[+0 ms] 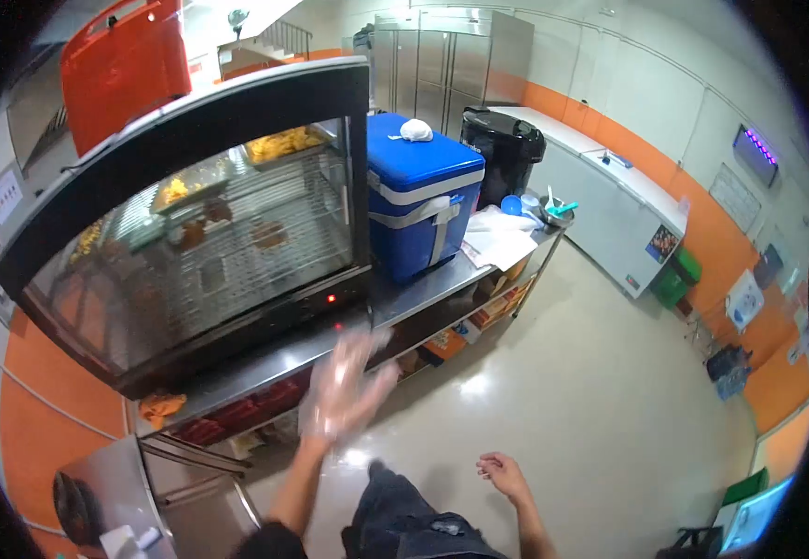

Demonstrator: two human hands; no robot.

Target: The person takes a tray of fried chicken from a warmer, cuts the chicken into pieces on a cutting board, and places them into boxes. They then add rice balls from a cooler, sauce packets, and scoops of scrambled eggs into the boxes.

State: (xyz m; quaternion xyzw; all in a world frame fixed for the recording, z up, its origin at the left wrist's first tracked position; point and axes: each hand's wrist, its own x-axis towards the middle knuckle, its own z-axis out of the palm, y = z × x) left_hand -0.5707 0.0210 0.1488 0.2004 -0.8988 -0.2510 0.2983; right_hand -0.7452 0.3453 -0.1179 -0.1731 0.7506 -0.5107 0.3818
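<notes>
My left hand (344, 387), in what looks like a clear plastic glove, is raised in front of the steel counter. Motion blurs it, but the fingers are spread and it holds nothing. Just beyond it stands a glass-fronted food display warmer (237, 279), with trays of yellow food (285, 144) and some brown pieces (269, 235) on its wire racks. My right hand (505, 473) hangs low over the floor, touching nothing. Its fingers are loosely bent and apart, with nothing visible in them.
A blue cooler box (423, 210) with a white bundle on its lid stands beside the warmer on the steel counter (404, 303). Behind it are a black container (502, 154) and a metal bowl (558, 214). A chest freezer (600, 205) lines the orange-and-white wall. Shiny floor (591, 373) extends right.
</notes>
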